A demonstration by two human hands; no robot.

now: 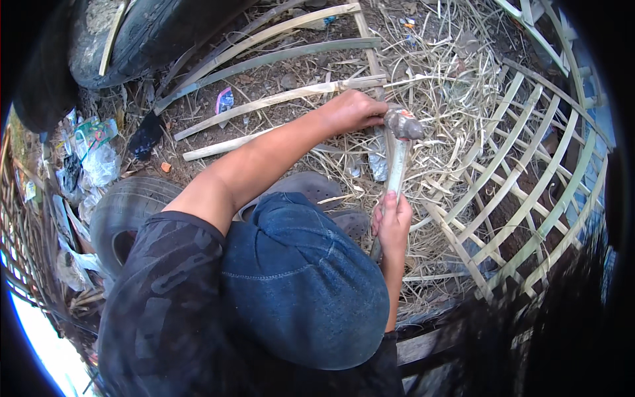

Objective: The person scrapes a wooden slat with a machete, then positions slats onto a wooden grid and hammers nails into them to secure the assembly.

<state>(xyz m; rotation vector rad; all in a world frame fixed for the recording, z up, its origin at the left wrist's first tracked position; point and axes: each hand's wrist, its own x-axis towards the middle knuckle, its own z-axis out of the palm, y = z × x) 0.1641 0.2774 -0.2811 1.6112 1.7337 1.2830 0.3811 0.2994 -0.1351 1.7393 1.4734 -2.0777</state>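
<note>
My left hand (354, 111) reaches across to a wooden or bamboo frame, fingers pinched together at its upright strip (368, 40); what lies between them is hidden. Several long, thin slats (278, 102) fan out leftward from that strip. In my right hand (393, 221) is a hammer (397, 165), gripped low on its pale handle. Its grey, reddish-marked head (405, 126) is right beside the left fingertips, over the strip; whether it touches cannot be made out.
A woven slat lattice (522, 178) stands at the right. Dry shavings (436, 92) litter the ground. Tires (165, 40) (126, 215) are at the upper left and left, near plastic litter (96, 155). My denim-covered knee (304, 284) and dark clogs (307, 187) are below.
</note>
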